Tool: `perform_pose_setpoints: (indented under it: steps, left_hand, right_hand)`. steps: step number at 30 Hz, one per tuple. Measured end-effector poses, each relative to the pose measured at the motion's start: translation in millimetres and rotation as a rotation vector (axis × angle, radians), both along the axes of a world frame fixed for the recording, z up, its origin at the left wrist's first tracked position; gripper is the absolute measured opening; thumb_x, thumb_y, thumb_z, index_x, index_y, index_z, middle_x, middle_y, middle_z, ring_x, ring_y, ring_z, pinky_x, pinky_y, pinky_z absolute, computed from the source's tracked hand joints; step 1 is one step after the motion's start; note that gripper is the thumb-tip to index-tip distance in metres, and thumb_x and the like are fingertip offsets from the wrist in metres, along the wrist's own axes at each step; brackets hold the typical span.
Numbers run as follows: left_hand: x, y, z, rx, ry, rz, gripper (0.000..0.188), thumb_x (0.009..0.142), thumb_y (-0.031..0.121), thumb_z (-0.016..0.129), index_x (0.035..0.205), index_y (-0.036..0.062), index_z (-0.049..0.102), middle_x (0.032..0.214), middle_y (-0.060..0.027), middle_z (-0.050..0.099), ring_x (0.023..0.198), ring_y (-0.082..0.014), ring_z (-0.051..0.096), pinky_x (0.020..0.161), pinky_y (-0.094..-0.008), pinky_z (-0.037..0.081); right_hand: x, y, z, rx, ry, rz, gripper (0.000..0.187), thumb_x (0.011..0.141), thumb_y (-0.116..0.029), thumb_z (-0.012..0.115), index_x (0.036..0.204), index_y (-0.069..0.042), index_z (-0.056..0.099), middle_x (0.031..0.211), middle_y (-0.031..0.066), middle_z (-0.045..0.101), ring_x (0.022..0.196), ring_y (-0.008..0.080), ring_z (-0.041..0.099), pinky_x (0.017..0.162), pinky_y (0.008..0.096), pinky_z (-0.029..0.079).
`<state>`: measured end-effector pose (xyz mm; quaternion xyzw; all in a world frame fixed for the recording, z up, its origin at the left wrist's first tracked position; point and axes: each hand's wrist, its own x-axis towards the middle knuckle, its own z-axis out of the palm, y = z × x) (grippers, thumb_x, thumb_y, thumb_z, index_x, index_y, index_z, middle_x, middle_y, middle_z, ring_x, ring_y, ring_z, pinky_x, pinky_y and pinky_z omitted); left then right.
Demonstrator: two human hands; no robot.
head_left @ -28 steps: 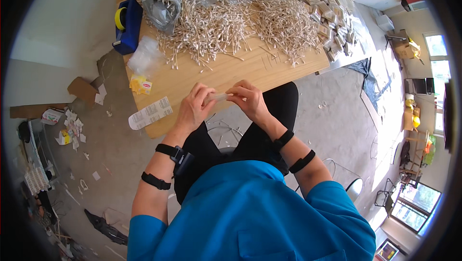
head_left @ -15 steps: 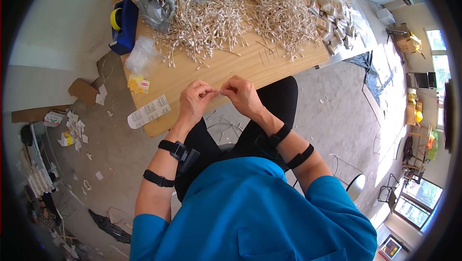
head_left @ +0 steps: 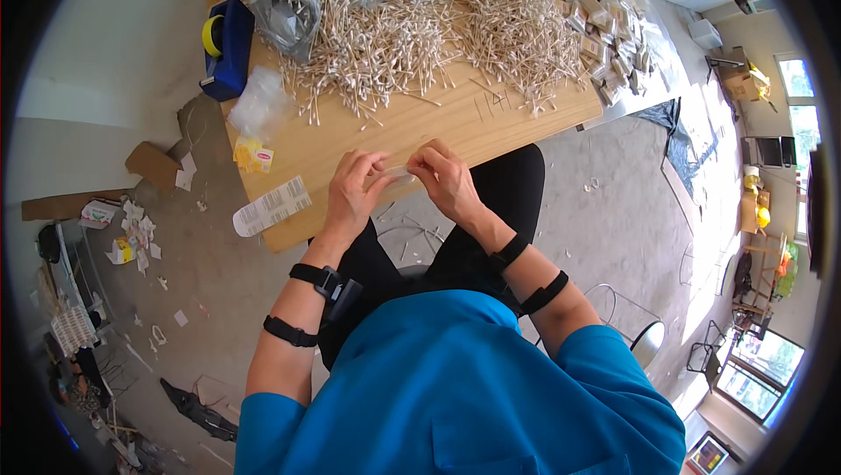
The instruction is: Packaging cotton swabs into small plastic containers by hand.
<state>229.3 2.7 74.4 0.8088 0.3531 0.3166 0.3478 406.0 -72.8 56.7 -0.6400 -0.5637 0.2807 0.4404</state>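
Note:
A small clear plastic bag (head_left: pixel 399 175) stretches between my hands, just off the table's near edge. My right hand (head_left: pixel 448 182) pinches one end of it between thumb and fingers. On the other side, my left hand (head_left: pixel 353 190) has its thumb against the bag and its index finger lifted apart from the thumb. Beyond my hands, loose cotton swabs (head_left: pixel 377 63) lie heaped on the wooden table (head_left: pixel 350 151). A printed white label sheet (head_left: pixel 273 205) and a yellow-and-white packet (head_left: pixel 252 156) sit to the left of my left hand.
A blue tape dispenser (head_left: pixel 229 46) stands at the table's left edge, with clear plastic bags (head_left: pixel 261 100) beside it. Grey plastic (head_left: pixel 285 2) partly covers the swabs. Several packed bundles (head_left: pixel 604 28) are piled at the far right. Scraps (head_left: pixel 136 230) litter the floor.
The left index finger has come away from the thumb, where both hands were pinched close together. My hands have parted slightly, and more of the bag shows between them.

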Motion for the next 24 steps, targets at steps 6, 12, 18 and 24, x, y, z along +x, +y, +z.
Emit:
perform_pose_setpoints:
  steps: [6, 12, 18, 24]
  left_hand:
    - [-19.6, -12.5, -4.9, -0.189, -0.072, -0.003, 0.018, 0.081, 0.0, 0.075, 0.097, -0.0004, 0.067, 0.089, -0.0073, 0.06, 0.075, -0.0172, 0.062, 0.069, -0.0282, 0.05]
    - [-22.6, -19.0, -5.0, -0.315, -0.07, 0.052, 0.01, 0.085, 0.0, 0.072, 0.092, -0.002, 0.067, 0.088, -0.0073, 0.062, 0.075, -0.0161, 0.063, 0.068, -0.0278, 0.051]
    - [-16.8, -16.7, -8.2, -0.481, -0.006, 0.065, 0.008, 0.085, 0.002, 0.072, 0.088, -0.0025, 0.067, 0.085, -0.0092, 0.065, 0.074, -0.0172, 0.064, 0.067, -0.0296, 0.051]
    - [-14.8, -15.3, -6.7, -0.483, 0.099, 0.032, 0.008, 0.085, 0.003, 0.072, 0.088, -0.0024, 0.067, 0.08, -0.0075, 0.065, 0.072, -0.0132, 0.063, 0.067, -0.0278, 0.051]
  right_hand:
    - [-13.4, -4.4, 35.2, 0.18, -0.373, 0.093, 0.016, 0.08, -0.015, 0.073, 0.094, -0.009, 0.069, 0.088, 0.008, 0.06, 0.088, 0.0277, 0.06, 0.072, 0.0395, 0.05]
    - [-16.8, 0.0, 14.8, 0.165, -0.434, 0.18, 0.012, 0.078, -0.014, 0.069, 0.088, -0.008, 0.067, 0.087, 0.0057, 0.059, 0.084, 0.0269, 0.058, 0.071, 0.0382, 0.05]
    - [-21.1, -4.5, 6.8, 0.168, -0.496, 0.152, 0.007, 0.079, -0.008, 0.065, 0.082, -0.005, 0.06, 0.084, 0.0089, 0.054, 0.085, 0.0285, 0.058, 0.068, 0.0408, 0.049]
    - [-19.6, -4.8, 3.9, 0.165, -0.497, 0.172, 0.005, 0.08, -0.006, 0.062, 0.084, -0.005, 0.059, 0.085, 0.0104, 0.053, 0.086, 0.0301, 0.058, 0.069, 0.0413, 0.049]
